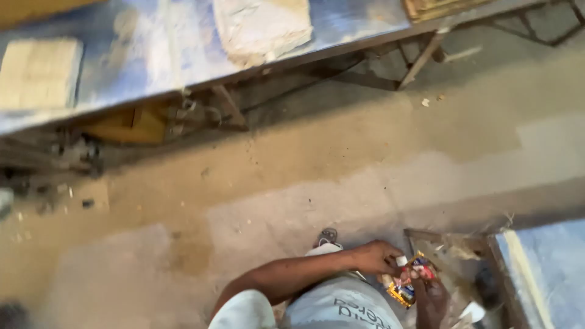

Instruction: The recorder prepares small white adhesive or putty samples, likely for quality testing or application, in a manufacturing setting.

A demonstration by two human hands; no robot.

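Note:
My left hand (376, 256) reaches across my body from the lower left and pinches the top of a small colourful packet (407, 285), yellow, red and blue. My right hand (431, 297) holds the same packet from below and from the right. A small white bit (402, 261) shows at my left fingertips. Both hands are low in the view, over my grey shirt (341, 304) and near my sandalled foot (328, 236). The picture is blurred, so I cannot tell whether the packet is open.
A long blue-grey metal table (152, 67) runs across the top and carries pale slabs (262, 27) and a pale block (39, 73). Its frame legs (420, 61) stand on the dusty concrete floor (304, 176). Another blue-topped table (548, 274) is at the lower right, with debris (454, 250) beside it.

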